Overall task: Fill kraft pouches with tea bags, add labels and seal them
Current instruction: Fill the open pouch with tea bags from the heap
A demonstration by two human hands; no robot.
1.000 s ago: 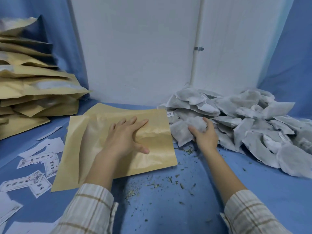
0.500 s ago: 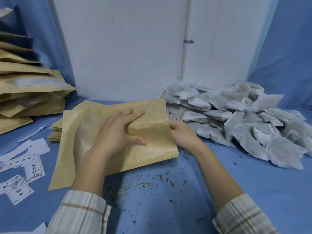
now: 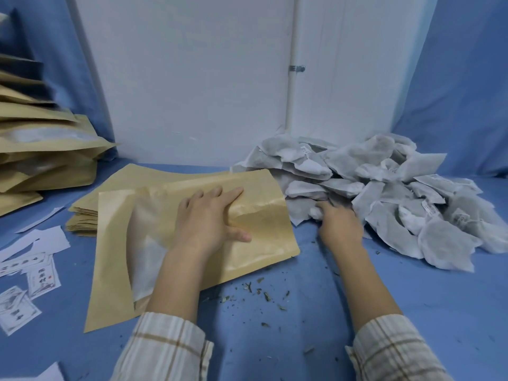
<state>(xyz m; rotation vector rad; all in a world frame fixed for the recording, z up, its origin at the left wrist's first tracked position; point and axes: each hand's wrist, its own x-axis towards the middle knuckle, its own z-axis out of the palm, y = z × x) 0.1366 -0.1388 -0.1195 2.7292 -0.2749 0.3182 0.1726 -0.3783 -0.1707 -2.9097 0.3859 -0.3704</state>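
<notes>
Head view, kraft pouch (image 3: 264, 229) lying flat, mouth rightward

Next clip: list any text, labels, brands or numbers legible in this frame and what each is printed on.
Nothing can be read for certain.
Paper labels at the table's left: dark printed characters inside a border, too blurred to read.
Lower labels: print visible, unreadable.
Small tag on a tea bag at the back of the pile: marks too small to read.
Tag on a tea bag at right: faint print, unreadable.
Kraft pouch under the left hand: no print visible.
</notes>
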